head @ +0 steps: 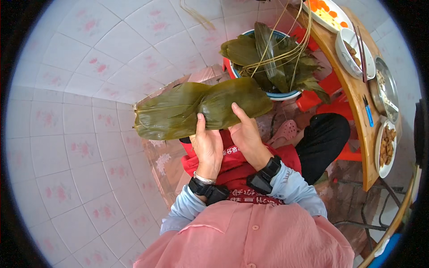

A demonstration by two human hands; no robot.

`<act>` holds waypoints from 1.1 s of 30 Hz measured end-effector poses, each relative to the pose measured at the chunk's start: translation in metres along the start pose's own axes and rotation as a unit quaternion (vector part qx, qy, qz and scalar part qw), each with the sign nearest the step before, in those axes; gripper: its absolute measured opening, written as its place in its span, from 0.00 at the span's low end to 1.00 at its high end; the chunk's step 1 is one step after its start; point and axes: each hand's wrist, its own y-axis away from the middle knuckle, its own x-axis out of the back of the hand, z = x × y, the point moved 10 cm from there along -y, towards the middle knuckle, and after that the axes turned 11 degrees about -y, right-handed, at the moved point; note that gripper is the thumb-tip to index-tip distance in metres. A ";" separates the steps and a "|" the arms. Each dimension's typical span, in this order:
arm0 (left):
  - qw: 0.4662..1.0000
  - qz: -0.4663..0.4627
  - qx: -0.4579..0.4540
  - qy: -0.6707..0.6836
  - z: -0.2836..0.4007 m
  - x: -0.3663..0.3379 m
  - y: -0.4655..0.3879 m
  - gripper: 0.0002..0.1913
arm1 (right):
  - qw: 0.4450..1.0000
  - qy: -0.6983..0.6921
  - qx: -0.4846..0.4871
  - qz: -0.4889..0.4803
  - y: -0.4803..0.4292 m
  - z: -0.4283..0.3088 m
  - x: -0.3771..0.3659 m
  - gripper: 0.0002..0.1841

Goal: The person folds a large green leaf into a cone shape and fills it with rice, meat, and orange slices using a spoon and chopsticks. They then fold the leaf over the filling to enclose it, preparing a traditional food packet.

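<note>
Several broad green bamboo leaves [167,112] lie overlapped in a flat, wide sheet held out before me. My left hand [207,144] grips their near edge around the middle, thumb on top and fingers hidden underneath. Close to its right, my right hand [248,137] pinches the right part of the same leaves, its thumb also on top. Just beyond the leaves' right end stands a blue-rimmed basin [281,96] heaped with more leaves [238,50]. Long pale tying strands [295,47] hang down over the basin.
A round wooden table [360,140] curves along the right. On it are a plate of egg yolks [321,5], a white bowl [355,63] with chopsticks [362,53], a metal bowl [373,90] with a spoon, blue-handled scissors [369,114] and a meat plate [387,150]. A tiled wall [83,150] rises left.
</note>
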 end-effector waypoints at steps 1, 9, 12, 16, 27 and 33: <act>1.000 -0.004 0.001 0.000 -0.001 0.000 0.000 0.19 | 0.999 0.035 0.016 -0.002 0.000 -0.002 0.001 0.20; 1.000 0.012 0.008 -0.023 -0.009 0.002 0.001 0.19 | 0.934 0.268 0.231 0.038 0.001 -0.028 0.008 0.15; 1.000 0.013 0.003 -0.023 -0.008 0.001 0.001 0.18 | 0.910 0.324 0.257 0.023 0.006 -0.034 -0.004 0.16; 1.000 0.001 -0.007 -0.025 -0.005 -0.005 0.000 0.18 | 0.856 0.398 0.321 -0.080 0.012 -0.040 -0.029 0.15; 0.994 -0.102 0.022 -0.029 -0.013 0.035 0.009 0.21 | 0.612 0.608 0.409 -0.298 0.056 -0.020 -0.101 0.22; 0.991 -0.114 0.012 -0.075 -0.015 0.034 0.007 0.22 | 0.612 0.612 0.396 -0.307 0.053 -0.017 -0.097 0.24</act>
